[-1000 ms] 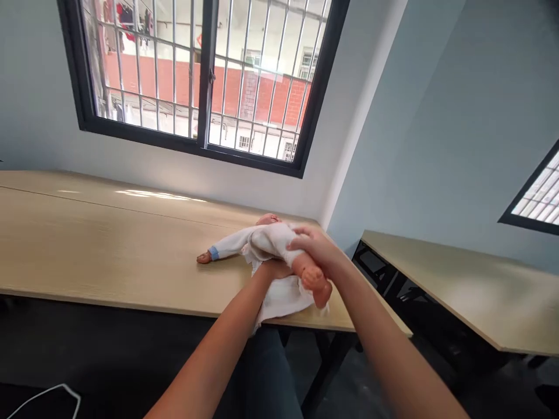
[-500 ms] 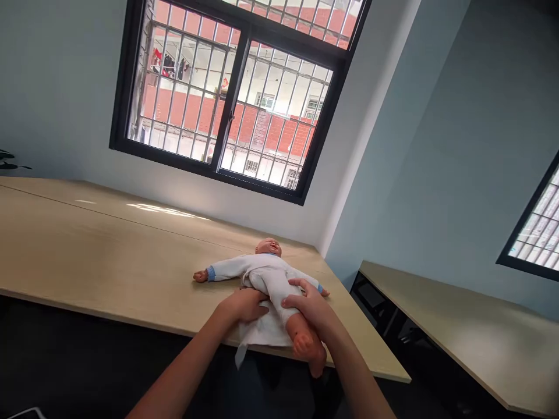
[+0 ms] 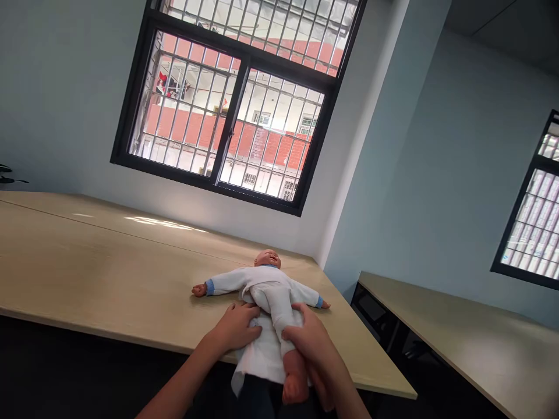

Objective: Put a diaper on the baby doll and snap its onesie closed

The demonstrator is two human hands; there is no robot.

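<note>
A baby doll (image 3: 267,279) lies on its back on the table, head toward the wall and arms spread. It wears a white top with blue cuffs and white trousers (image 3: 279,311). My left hand (image 3: 236,327) pinches the white cloth (image 3: 264,358) at the doll's hip, which lies flat and hangs over the table edge. Wrapped over the clothed legs, my right hand (image 3: 309,334) has its thumb on the trouser leg and its fingers on the far side. A bare foot (image 3: 294,389) sticks out past the edge; the other foot is partly hidden by my right wrist.
The wooden table (image 3: 131,273) runs to the wall, its front edge near my forearms. A second table (image 3: 458,314) stands at the right across a dark gap. Behind is a barred window (image 3: 227,122). Plant leaves (image 3: 11,174) show at the far left.
My left hand has come back and slightly left on the cloth, which is spread wider. My right hand has slid down the leg. The doll's feet have shifted left and lower. The view tilted up.
</note>
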